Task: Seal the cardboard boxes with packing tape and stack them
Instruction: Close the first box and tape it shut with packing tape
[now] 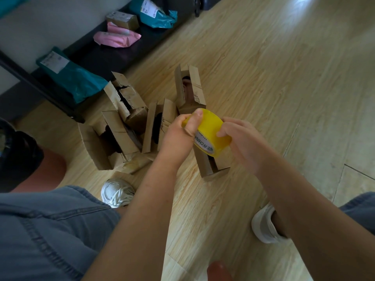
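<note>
Hands clasping a yellow roll of packing tape (211,128) above open brown cardboard boxes (158,126) on the pale wooden floor (263,78).
Nearest, the left hand (176,136) curls round the roll, thumb pressed on its outer band, while the right hand (241,138) pinches the opposite edge, probably hunting the loose end. The roll looks light and rigid with a slick face, so its flat sides or core give the surer hold. Partly hidden behind it stands the nearest box (206,168), top open; the others cluster beyond, thin-walled, creased, likely light, best steadied by their side walls. Farthest back, teal and pink plastic mailers (81,78) lie on a low dark shelf (97,55).
</note>
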`<action>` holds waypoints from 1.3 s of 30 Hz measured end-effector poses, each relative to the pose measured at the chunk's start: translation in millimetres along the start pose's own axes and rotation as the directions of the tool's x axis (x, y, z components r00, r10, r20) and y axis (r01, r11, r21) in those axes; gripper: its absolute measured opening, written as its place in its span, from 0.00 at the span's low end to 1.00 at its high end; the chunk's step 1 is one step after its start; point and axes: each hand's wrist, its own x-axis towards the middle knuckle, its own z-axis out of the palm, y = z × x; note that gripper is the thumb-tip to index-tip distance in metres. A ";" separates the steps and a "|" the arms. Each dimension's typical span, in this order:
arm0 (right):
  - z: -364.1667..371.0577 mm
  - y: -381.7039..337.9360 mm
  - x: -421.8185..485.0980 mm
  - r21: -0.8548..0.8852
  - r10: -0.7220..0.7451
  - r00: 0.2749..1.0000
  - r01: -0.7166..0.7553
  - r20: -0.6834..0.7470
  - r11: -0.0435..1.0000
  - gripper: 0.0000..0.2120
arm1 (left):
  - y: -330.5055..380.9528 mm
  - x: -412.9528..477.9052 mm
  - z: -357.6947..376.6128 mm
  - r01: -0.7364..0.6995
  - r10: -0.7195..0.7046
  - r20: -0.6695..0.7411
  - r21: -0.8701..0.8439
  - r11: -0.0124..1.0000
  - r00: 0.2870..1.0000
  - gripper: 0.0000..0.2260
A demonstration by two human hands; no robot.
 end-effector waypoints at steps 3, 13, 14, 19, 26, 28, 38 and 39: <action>-8.1 -4.0 1.0 0.056 0.021 1.000 -0.021 -0.006 0.998 0.23 | 0.3 -1.9 -0.4 0.042 -0.041 0.032 -0.039 0.998 0.999 0.31; -21.3 -7.8 -6.7 -0.113 -0.005 0.993 -0.009 -0.122 0.994 0.12 | 6.8 -10.6 -0.9 -0.097 0.087 0.099 0.103 0.990 0.991 0.20; -21.8 -8.2 -6.8 -0.127 -0.004 0.989 -0.016 -0.150 0.992 0.13 | 5.8 -10.3 -1.3 -0.097 0.083 0.115 0.122 0.988 0.990 0.22; -17.2 -12.9 -6.2 -0.096 -0.033 0.969 0.009 -0.246 0.995 0.12 | 8.6 -15.5 3.8 -0.123 0.100 0.117 0.210 0.970 0.988 0.20; -13.3 -11.3 -3.6 0.000 -0.023 0.968 0.024 -0.251 1.000 0.13 | 16.6 -21.8 5.6 -0.141 0.125 0.075 0.285 0.948 0.989 0.12; -13.4 -12.5 -4.0 0.041 -0.027 0.967 0.038 -0.252 0.998 0.13 | 18.1 -22.5 5.3 -0.142 0.124 0.077 0.293 0.946 0.989 0.12; -12.6 -16.2 -7.3 -0.014 -0.030 0.974 0.028 -0.224 1.000 0.14 | 6.9 -18.8 6.8 -0.192 0.198 0.008 0.286 0.939 0.980 0.07; -13.7 -16.5 -6.7 -0.027 -0.037 0.974 0.032 -0.225 0.999 0.14 | 7.1 -18.6 6.5 -0.180 0.180 0.028 0.281 0.943 0.983 0.07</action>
